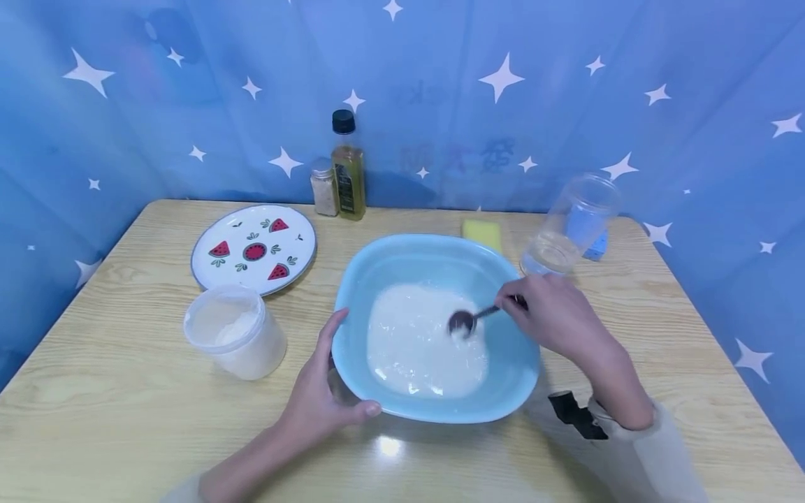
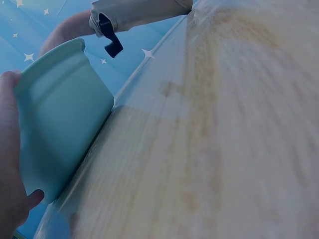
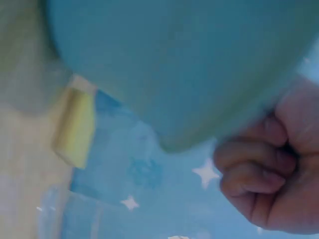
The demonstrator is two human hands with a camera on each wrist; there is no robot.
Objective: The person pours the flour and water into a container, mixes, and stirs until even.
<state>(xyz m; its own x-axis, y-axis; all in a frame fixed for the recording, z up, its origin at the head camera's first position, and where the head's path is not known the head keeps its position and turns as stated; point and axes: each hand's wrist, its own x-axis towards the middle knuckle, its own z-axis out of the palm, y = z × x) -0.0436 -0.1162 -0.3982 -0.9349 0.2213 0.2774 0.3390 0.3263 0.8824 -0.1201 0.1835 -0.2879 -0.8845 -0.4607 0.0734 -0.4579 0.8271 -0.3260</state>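
Observation:
A light-blue plastic basin [image 1: 434, 412] stands on the table, with white, lumpy, wet-looking contents [image 1: 409, 342] spread over its bottom. My left hand [image 1: 323, 395] holds the basin's near-left corner, thumb at the front rim and fingers along the left side; the left wrist view shows this hand [image 2: 10, 159] against the outer wall. Above the basin's right side, my right hand [image 1: 547, 311] grips the handle of a small dark spoon [image 1: 463, 322]. The spoon's bowl is in the white contents. In the right wrist view the hand's fingers [image 3: 254, 167] are curled, and the spoon is hidden.
Left of the basin stand an open white plastic tub [image 1: 251, 353] and a watermelon-patterned plate [image 1: 216, 227]. An oil bottle [image 1: 349, 181] and a spice jar [image 1: 323, 192] are at the back. Behind the basin's right side are a yellow sponge [image 1: 481, 233], a clear cup [image 1: 556, 244] and a blue object [image 1: 596, 246].

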